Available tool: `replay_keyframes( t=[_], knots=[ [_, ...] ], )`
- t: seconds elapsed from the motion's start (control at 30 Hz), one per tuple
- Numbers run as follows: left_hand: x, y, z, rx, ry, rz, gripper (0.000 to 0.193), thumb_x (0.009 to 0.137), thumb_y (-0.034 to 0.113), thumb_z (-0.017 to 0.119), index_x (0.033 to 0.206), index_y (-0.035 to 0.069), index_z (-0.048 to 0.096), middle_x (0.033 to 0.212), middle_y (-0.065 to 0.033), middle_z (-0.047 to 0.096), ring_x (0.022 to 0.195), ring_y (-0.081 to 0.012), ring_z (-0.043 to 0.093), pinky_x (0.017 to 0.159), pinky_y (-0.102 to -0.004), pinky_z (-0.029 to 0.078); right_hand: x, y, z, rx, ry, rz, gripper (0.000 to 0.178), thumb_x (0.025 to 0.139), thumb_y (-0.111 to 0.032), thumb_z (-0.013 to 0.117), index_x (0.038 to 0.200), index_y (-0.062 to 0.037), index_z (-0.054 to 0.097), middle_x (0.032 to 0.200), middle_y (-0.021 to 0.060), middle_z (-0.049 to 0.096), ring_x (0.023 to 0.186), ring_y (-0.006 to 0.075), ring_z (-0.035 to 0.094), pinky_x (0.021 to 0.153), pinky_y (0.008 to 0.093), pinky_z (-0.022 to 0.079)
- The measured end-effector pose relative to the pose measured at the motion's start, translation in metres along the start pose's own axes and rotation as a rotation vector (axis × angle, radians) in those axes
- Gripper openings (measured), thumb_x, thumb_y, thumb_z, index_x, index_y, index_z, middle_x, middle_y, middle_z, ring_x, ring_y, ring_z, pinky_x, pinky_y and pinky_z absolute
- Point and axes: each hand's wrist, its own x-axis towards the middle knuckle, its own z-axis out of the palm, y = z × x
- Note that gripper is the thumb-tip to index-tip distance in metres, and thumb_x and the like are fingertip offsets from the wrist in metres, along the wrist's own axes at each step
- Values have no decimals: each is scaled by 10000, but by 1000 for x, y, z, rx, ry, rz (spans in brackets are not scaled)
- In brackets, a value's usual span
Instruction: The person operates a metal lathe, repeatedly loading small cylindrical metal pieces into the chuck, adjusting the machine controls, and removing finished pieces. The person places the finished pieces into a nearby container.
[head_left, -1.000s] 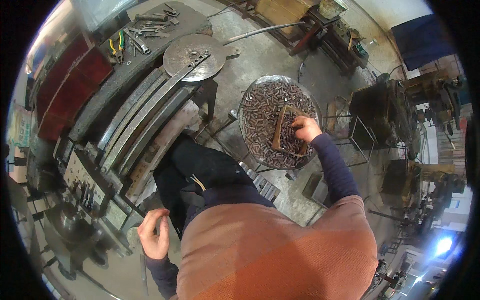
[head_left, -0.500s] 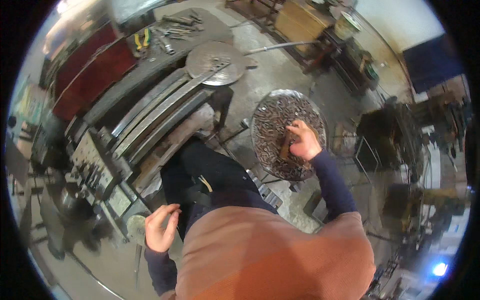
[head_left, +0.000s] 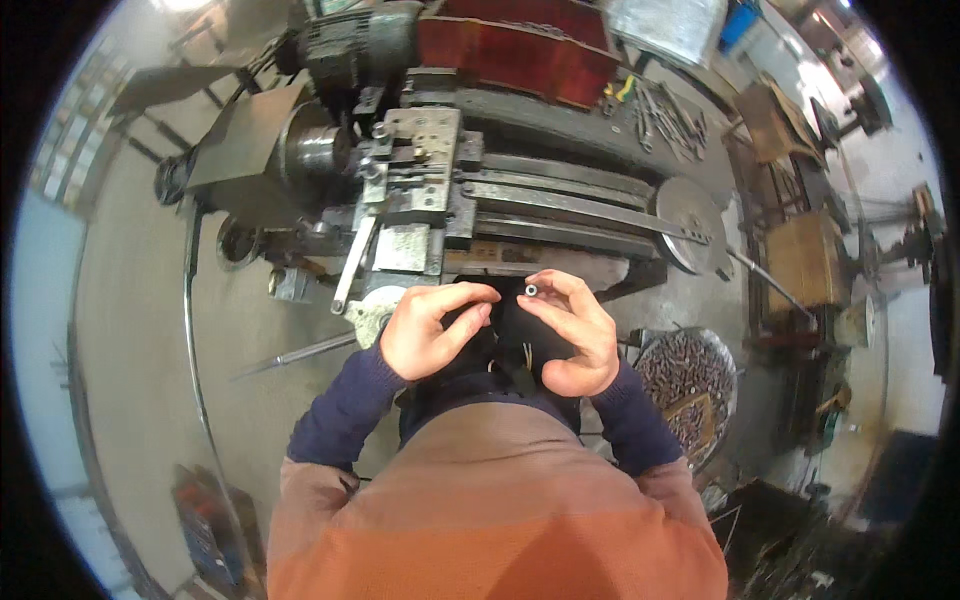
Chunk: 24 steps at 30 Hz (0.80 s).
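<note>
Between the thumb and fingertips of my right hand [head_left: 580, 335] is a small round metal piece with a hole in its end, like a short bushing [head_left: 531, 290]. Close beside it on the left is my left hand [head_left: 428, 325], its thumb and curved fingers slightly apart with nothing visible between them. Both hands are in front of my waist, just on the near side of a lathe [head_left: 408, 250]. A round basin [head_left: 733, 385] full of small metal parts [head_left: 685, 362] stands to the right of my right arm, with a brown block-like piece [head_left: 690, 420] lying on them.
The lathe's chuck [head_left: 318, 150] is at the left, its long bed rails [head_left: 560, 190] running right to a round metal disc [head_left: 690, 225]. Wrenches [head_left: 670, 120] and yellow-handled pliers [head_left: 622, 90] lie on the far bench. A handle rod [head_left: 300, 355] sticks out leftward near my left hand.
My right hand has left the basin and come in front of me, now holding the small metal piece. My left hand has risen toward it. The view has turned left to face the lathe.
</note>
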Motion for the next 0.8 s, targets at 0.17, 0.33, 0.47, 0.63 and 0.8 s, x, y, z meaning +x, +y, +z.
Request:
replay_keyframes(
  t=[0.17,0.33,0.47,0.63,0.8],
  knots=[
    [0,1,-8,-212,-18,-87,192,867,135,545,944,-25,618,709,-81,634,667,-116,603,626,-256,480,15,3,8,57,-52,-46,475,727,-287,573,1065,46,597,1145,223,496,1024,294,544,863,341,438],
    [0,-3,-12,-300,-33,-71,200,881,148,531,923,-27,620,713,-63,633,660,-97,579,626,-246,472,12,16,22,358,-31,41,678,761,-553,597,1069,51,595,1157,207,494,1005,271,539,856,345,432],
    [-1,-5,-14,-304,-53,-86,196,881,143,530,916,-27,622,729,-57,637,666,-87,572,626,-239,470,11,19,30,489,-10,97,682,751,-542,622,1080,54,592,1159,213,486,999,269,539,845,355,443],
    [-2,-4,-15,-362,-62,-131,223,890,182,523,907,-17,623,737,-55,641,699,-103,592,664,-246,462,13,19,33,550,0,117,692,740,-536,641,1075,68,589,1166,217,478,994,269,541,838,359,450],
    [-2,-5,-18,-319,-81,-133,201,882,168,535,917,-12,617,732,-56,636,688,-105,588,660,-245,459,18,20,31,352,-2,25,581,761,-467,636,1039,44,615,1123,211,516,995,277,551,841,348,442]
  ],
)
